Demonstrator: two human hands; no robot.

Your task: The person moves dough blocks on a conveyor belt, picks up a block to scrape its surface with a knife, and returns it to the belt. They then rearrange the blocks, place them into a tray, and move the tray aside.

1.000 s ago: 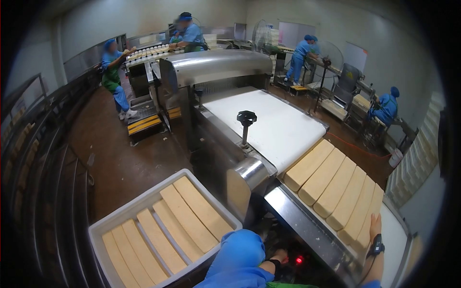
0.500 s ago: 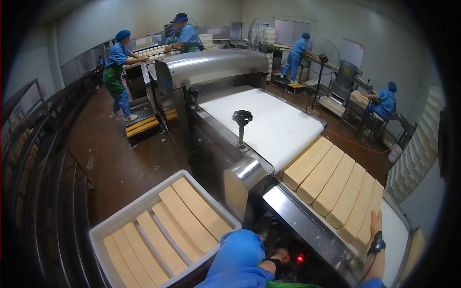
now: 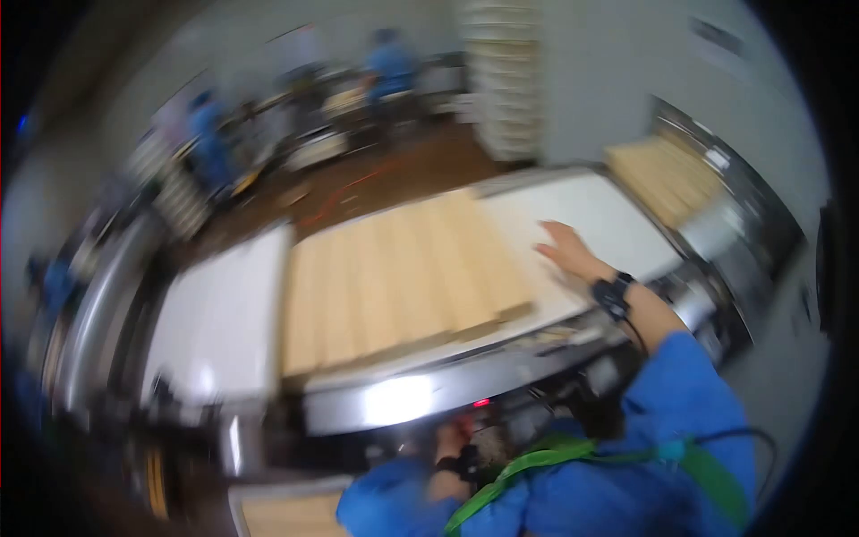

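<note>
A row of several pale yellow blocks [image 3: 394, 273] lies side by side on the white belt. My right hand [image 3: 568, 251] is over the bare part of the belt, to the right of the row, with its fingers apart and nothing in it. Low in front of the machine's metal edge is my left hand [image 3: 455, 436], near a small red light [image 3: 481, 403]; its fingers are blurred and partly hidden. More pale yellow blocks [image 3: 667, 179] sit at the far right end of the line.
A second white belt [image 3: 219, 313] is at the left, beside a metal roller cover. Part of a white tray [image 3: 237, 510] with a block shows at the bottom. Stacked white trays [image 3: 506, 80] stand against the wall. Blurred people in blue [image 3: 391, 67] work behind.
The view has swung to the right, bringing the line's right end into sight. My right hand has come away from the row's end block. My left hand remains low by the red light.
</note>
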